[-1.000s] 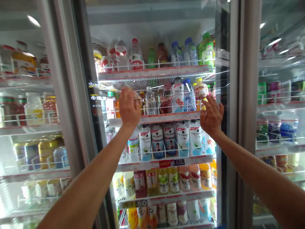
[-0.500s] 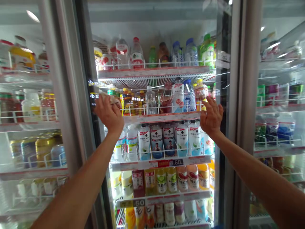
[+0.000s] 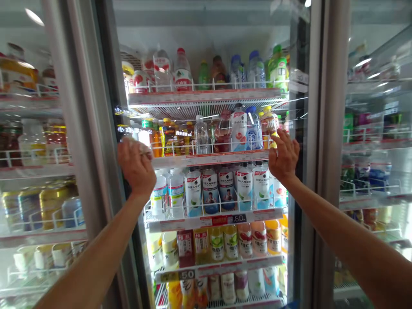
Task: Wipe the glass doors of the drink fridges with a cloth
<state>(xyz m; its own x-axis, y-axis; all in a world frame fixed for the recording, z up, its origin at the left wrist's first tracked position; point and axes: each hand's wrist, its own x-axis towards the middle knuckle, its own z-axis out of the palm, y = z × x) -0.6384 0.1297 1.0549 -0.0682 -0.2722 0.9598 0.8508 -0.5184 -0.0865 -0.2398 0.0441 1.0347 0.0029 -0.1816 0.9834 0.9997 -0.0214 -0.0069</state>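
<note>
My left hand (image 3: 137,167) is closed on a pale, crumpled cloth (image 3: 141,148), pressed to the left side of a glass cooler door (image 3: 206,32) near its dark inner border. Only the cloth's upper edge shows above my fingers; the rest is hidden under the hand. On the right side of the same pane, my right hand (image 3: 283,155) rests against the glass with its fingers apart and nothing in it. Behind the glass, rows of drink bottles (image 3: 193,193) stand upright on wire-fronted shelves.
Metal door frames (image 3: 328,128) run upright on both sides of the pane. Neighbouring coolers hold cans (image 3: 49,206) at left and more bottles (image 3: 380,171) at right. Price strips (image 3: 219,219) line the shelf fronts. Lights reflect in the glass.
My left hand has slid a little to the left and down with the cloth, toward the pane's edge. The right hand stays at nearly the same place. The view has shifted slightly.
</note>
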